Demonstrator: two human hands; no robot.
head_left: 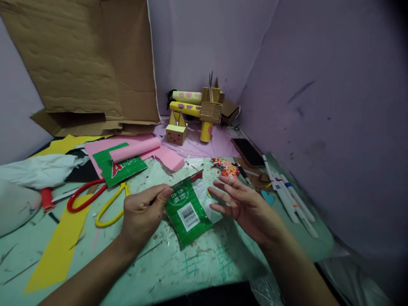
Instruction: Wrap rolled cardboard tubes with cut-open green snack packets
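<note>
Green printed sheet material forms the workpiece; the green piece (188, 216) is held just above the worktop (153, 272), in front of the wearer and between the two hands. Left hand (145, 208): clamped on the upper left corner, thumb on the printed face, fingers behind; right hand (240, 197): fingers spread and apart, holding nothing, near the right side of the piece; no contact with it can be made out.

Progress, as judged: the piece appears already separated from a larger wrapper or carton; it is joined to no other part; no glue or added trim is visible on it; remaining operations cannot be determined. Two cardboard items stand at the rear, seemingly assembled: a spotted tube figure (212, 111) and a small box with pointed ears (176, 134).

Appearance of the piece: roughly four-sided, tilted, slightly creased; a white barcode panel sits low on the face, pale circular lettering above it; the upper edge is dark, with a red strip at its right end. A second green sheet (137, 168), with red lettering, lies to the left, partly under a pink paper roll (137, 149); a yellow handle loop (103, 224) rests nearer the left hand.
</note>
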